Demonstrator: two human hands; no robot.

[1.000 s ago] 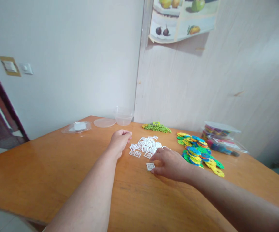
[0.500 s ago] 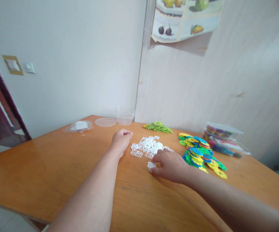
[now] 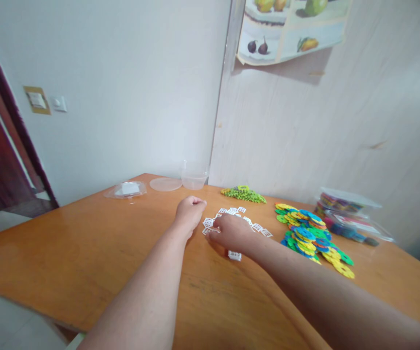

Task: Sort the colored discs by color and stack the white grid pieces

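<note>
White plastic window-shaped pieces (image 3: 247,221) lie in a loose pile on the wooden table (image 3: 122,253). My right hand (image 3: 233,229) is over the pile, covering much of it. Its thumb and index finger close around one flat white window piece (image 3: 206,232) at the pile's left edge. Just left of the pile, my left hand (image 3: 190,213) is closed, thumb against the curled fingers; whatever it may hold is hidden. A small neat stack of white window pieces (image 3: 235,255) stands on the table below my right wrist.
Green linking pieces (image 3: 244,194) are heaped behind the pile. Colourful notched discs (image 3: 304,233) lie to the right, with clear plastic boxes (image 3: 348,214) behind them. A clear tub (image 3: 194,176), a round lid (image 3: 165,184) and a clear package (image 3: 126,189) sit toward the back left.
My right hand has left the small white stack and moved leftward over the pile to its left edge. My left hand keeps its closed pose. The view has shifted slightly.
</note>
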